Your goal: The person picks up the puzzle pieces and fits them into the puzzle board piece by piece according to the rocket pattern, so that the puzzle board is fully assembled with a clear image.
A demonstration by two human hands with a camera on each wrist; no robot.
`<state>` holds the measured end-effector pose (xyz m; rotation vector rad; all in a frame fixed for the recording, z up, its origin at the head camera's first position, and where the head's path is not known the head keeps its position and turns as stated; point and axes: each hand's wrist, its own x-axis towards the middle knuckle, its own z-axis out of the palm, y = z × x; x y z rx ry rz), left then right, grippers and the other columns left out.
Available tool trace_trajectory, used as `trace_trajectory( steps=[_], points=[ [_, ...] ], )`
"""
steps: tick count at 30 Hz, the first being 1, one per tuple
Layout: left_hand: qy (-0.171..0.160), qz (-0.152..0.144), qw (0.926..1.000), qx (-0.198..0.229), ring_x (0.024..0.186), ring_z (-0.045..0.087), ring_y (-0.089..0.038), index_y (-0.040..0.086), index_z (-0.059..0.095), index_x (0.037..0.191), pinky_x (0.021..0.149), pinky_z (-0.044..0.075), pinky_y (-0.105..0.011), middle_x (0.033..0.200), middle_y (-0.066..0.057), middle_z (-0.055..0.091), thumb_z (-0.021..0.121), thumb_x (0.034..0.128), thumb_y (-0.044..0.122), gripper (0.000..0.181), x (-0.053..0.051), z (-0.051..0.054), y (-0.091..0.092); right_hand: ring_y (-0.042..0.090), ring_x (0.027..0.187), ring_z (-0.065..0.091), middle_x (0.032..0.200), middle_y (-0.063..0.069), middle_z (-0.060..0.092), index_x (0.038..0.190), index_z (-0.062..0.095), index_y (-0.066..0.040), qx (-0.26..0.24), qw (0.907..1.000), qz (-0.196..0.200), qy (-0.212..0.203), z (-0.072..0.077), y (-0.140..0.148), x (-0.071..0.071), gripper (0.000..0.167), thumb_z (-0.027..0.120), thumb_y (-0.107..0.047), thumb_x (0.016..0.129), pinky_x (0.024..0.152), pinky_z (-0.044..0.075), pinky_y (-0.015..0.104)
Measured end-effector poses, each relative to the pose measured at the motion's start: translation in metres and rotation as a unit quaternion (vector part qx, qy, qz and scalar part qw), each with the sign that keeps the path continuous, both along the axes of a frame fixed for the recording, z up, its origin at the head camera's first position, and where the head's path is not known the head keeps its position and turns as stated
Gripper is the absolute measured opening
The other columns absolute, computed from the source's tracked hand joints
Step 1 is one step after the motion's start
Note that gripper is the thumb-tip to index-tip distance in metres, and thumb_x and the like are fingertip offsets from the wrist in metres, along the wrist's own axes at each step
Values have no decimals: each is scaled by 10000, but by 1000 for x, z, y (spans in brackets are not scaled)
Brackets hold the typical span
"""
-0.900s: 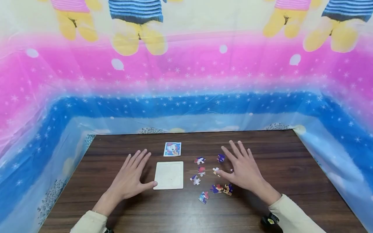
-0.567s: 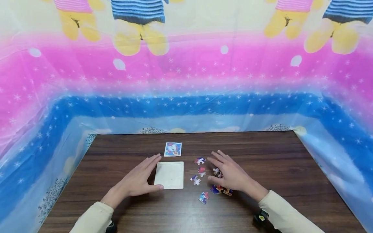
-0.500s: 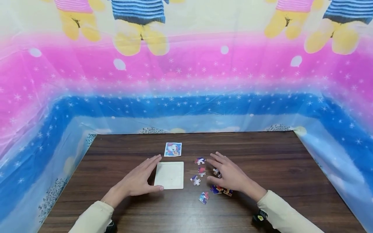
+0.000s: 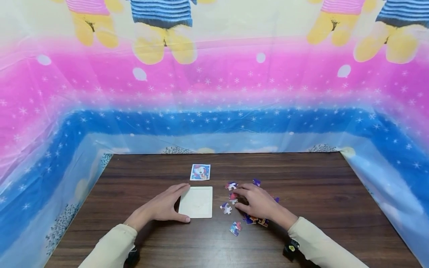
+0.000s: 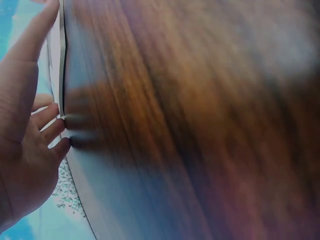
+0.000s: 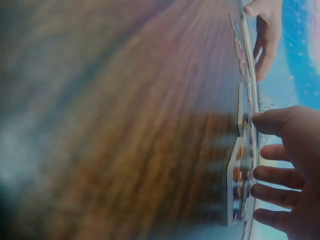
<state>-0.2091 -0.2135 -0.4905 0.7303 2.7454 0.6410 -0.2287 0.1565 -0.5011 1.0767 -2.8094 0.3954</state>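
Jigsaw pieces (image 4: 235,228) are lying under and around the loose, empty right hand (image 4: 259,203), seemingly for easy reach; the relaxed left hand (image 4: 162,206) is bracketing the puzzle tray (image 4: 199,203), probably steadying it; beyond, a picture card (image 4: 200,172) is facing up, presumably as reference.

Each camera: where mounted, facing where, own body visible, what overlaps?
Head: on the head, facing forward and down at the table, tray and puzzle pieces; left hand, right hand and sleeves show.
Left wrist: on that wrist, low across the table, image sideways; left hand at left edge.
Right wrist: likewise, past the puzzle pieces; right hand at right edge, left hand beyond.
Shared: head and right wrist both show puzzle pieces and both hands.
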Motion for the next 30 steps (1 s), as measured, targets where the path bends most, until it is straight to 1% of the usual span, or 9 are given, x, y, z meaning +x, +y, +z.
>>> trace_trajectory(
  steps=[4,8,9,11,16,20,25,30],
  points=[
    [186,-9,9998,-2,1477,350,-329,67,367,1587,1114,384,-551,1612,-125,368,786,779,674,1094,-2,-2,1,253,1165,635,1276,86,673,1299,714,-120,66,9999,-23,78,0,-2,-3,454,740,-397,940,941,545,439],
    [291,-15,9996,24,1467,363,-320,64,389,1577,1110,393,-539,1598,-117,389,804,767,661,1088,-2,-3,1,256,1112,644,1225,96,683,1258,732,-90,147,9998,-19,148,3,-4,-4,428,743,-377,941,910,554,431],
    [299,-13,9995,45,1466,364,-320,64,391,1576,1110,394,-538,1597,-117,391,808,764,660,1090,-2,-3,1,254,1102,645,1219,95,684,1248,738,-92,162,9998,-18,149,3,-4,-4,419,740,-379,943,905,555,428],
    [312,-2,9995,89,1465,364,-321,66,394,1575,1108,397,-538,1596,-118,391,811,758,663,1095,-3,-4,2,229,1043,643,1169,78,687,1205,757,-100,200,9996,-9,197,3,-5,-5,382,741,-378,944,853,559,400],
    [394,20,9989,258,1456,368,-321,73,409,1569,1099,404,-540,1581,-115,402,823,737,669,1104,-3,-8,1,165,941,615,1083,17,689,1136,794,-161,138,9994,81,295,1,-6,-8,285,752,-365,942,746,538,338],
    [415,36,9984,383,1453,367,-319,76,412,1567,1097,405,-542,1575,-110,406,836,729,659,1105,-3,-11,0,142,900,600,1049,-10,691,1134,800,-188,110,9994,170,265,1,-7,-11,268,763,-363,934,720,525,315],
    [439,52,9982,417,1449,369,-326,69,416,1564,1096,405,-543,1570,-117,412,838,729,655,1104,-3,-13,-1,120,844,583,1004,-25,680,1128,797,-190,272,9989,229,318,3,-8,-14,284,760,-390,931,702,510,299],
    [462,46,9978,468,1443,375,-340,57,425,1556,1086,409,-553,1563,-128,421,838,732,653,1098,-4,-13,-1,101,820,603,945,-54,706,1065,799,-189,240,9984,294,418,6,-11,-17,245,758,-390,931,715,525,300]
  ],
)
